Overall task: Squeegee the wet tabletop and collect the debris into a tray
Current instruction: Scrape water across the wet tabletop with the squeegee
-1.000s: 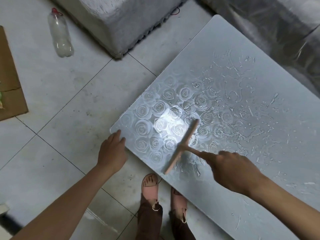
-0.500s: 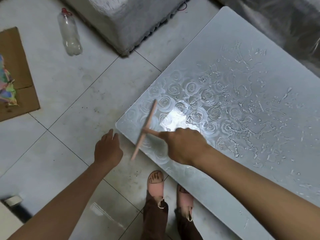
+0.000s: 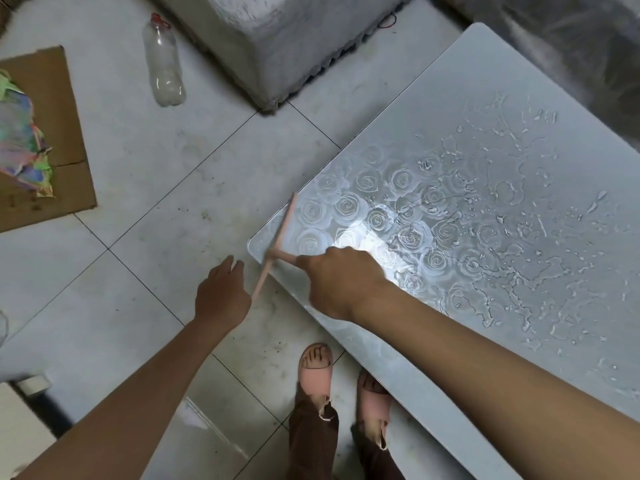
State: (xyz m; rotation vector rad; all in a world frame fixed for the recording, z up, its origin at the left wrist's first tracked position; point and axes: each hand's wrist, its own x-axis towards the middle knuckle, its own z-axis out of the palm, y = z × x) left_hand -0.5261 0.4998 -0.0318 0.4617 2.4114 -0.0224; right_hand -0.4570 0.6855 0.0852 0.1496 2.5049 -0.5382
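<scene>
A pale glass tabletop (image 3: 485,109) with a rose pattern fills the right side, with water beads and streaks across its middle and right. My right hand (image 3: 341,282) grips the handle of a pink T-shaped squeegee (image 3: 278,242), whose blade lies along the table's near left corner edge and overhangs it. My left hand (image 3: 221,294) hovers just off that corner, below the blade's lower end, fingers straight and holding nothing. No tray is in view.
An empty plastic bottle (image 3: 162,62) lies on the tiled floor at upper left. Flat cardboard (image 3: 59,109) with a colourful wrapper (image 3: 20,140) sits at far left. A grey covered block (image 3: 277,36) stands behind the table. My feet in pink slippers (image 3: 315,368) stand at the table's near edge.
My right hand has dragged the squeegee leftward across the rose pattern to the table's corner edge. My left hand stayed beside the corner.
</scene>
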